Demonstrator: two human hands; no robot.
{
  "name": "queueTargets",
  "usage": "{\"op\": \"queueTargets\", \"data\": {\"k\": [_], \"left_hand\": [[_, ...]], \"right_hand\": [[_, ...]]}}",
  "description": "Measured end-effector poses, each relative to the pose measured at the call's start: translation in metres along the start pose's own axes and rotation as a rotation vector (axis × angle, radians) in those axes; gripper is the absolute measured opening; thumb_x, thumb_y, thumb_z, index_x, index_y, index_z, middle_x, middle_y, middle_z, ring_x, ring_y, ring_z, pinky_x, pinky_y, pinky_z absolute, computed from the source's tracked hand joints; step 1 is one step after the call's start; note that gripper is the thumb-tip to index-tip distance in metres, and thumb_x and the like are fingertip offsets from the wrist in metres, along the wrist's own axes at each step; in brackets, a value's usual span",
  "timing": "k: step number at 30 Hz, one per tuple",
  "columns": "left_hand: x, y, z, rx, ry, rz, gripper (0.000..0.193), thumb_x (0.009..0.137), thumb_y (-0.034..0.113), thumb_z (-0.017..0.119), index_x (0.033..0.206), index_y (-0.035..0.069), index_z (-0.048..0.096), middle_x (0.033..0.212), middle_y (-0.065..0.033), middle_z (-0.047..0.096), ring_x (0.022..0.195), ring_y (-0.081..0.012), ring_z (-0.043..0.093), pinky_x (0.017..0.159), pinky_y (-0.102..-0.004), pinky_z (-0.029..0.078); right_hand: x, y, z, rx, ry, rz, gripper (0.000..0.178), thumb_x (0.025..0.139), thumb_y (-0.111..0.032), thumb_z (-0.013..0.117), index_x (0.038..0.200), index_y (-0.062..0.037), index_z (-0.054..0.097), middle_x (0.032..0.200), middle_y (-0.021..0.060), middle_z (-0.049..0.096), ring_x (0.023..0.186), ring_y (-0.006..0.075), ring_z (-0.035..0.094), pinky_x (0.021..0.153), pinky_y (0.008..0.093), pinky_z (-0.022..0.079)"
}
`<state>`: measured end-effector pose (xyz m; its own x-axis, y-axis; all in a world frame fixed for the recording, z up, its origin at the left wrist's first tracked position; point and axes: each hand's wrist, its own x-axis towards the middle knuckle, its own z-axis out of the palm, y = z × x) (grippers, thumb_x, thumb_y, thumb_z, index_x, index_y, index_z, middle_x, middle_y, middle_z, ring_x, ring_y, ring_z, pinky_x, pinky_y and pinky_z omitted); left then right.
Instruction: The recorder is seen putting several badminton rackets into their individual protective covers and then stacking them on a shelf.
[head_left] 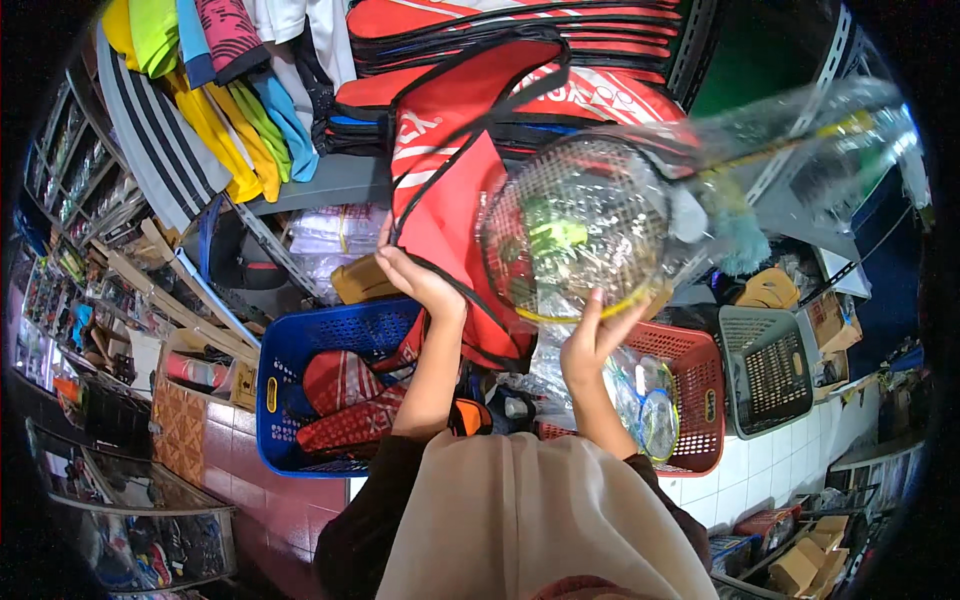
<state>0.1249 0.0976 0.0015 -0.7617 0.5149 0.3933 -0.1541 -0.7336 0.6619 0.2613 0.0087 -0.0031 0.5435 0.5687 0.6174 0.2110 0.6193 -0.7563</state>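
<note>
My left hand [428, 287] is closed on the edge of a red racket bag [440, 200] with black trim and white print. The bag stands upright, its top flap folded back toward the shelf. In my right hand [595, 347], gripped at the yellow lower rim of its head, is a badminton racket [580, 225] in a clear plastic sleeve. The racket's shaft points to the upper right. Its head is beside the bag and overlaps the bag's right edge, so I cannot tell whether any of it is inside.
Stacked red racket bags [520, 20] fill the shelf ahead. Sports clothes [215, 110] hang at the upper left. Below stand a blue basket [290, 350] with red bags, a red basket [702, 400] with wrapped rackets and a grey basket [770, 330]. Metal shelf posts [800, 120] rise at the right.
</note>
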Motion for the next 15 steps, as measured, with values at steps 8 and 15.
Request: {"op": "queueTargets", "data": {"k": [8,15], "left_hand": [[0.002,-0.018,-0.005,0.083,-0.131,-0.041,0.048,0.098,0.038,0.032,0.116,-0.003,0.049,0.115,-0.0113,0.051,0.108,-0.0196,0.046,0.097,-0.0322,0.032],[0.0,-0.015,0.008,0.065,-0.231,-0.037,0.044,0.099,0.034,0.03,0.113,-0.002,0.051,0.111,-0.01,0.053,0.106,-0.0191,0.047,0.097,-0.0323,0.032]], "right_hand": [[0.009,0.029,0.041,0.284,-0.304,0.18,0.05,0.09,-0.001,0.047,0.132,-0.0006,0.022,0.12,0.0122,0.039,0.11,0.0179,0.038,0.093,0.0286,0.034],[-0.009,0.03,0.043,0.082,-0.65,0.073,0.045,0.08,0.003,0.046,0.123,0.0009,0.03,0.094,0.0129,0.045,0.087,0.0184,0.046,0.079,0.0312,0.04]]}}
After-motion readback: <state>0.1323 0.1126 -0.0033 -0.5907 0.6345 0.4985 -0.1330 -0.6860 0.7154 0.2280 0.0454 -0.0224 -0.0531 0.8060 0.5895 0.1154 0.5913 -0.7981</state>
